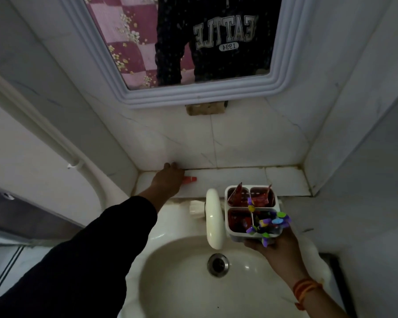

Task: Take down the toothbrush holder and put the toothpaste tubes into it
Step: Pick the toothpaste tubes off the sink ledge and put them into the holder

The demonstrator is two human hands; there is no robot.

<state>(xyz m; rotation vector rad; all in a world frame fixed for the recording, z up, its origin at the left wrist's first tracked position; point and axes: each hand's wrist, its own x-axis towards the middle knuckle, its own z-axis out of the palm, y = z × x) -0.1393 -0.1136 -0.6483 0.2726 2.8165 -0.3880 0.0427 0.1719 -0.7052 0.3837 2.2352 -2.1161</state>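
My right hand point(278, 245) holds a white toothbrush holder point(230, 222) from below, over the right rim of the sink. The holder has several compartments; red toothpaste tubes point(237, 195) stick out of three of them, and colourful toothbrushes point(270, 222) fill the near right one. My left hand point(168, 180) reaches to the marble ledge point(239, 177) behind the sink and lies over a red toothpaste tube point(190, 179). Only the tube's right end shows past the fingers, so the grip itself is hidden.
A cream tap point(214, 218) arches over the white sink point(182, 271), just left of the holder. A framed mirror point(193, 92) hangs above the ledge. Tiled walls close in on both sides. A white pipe point(55, 138) runs down the left wall.
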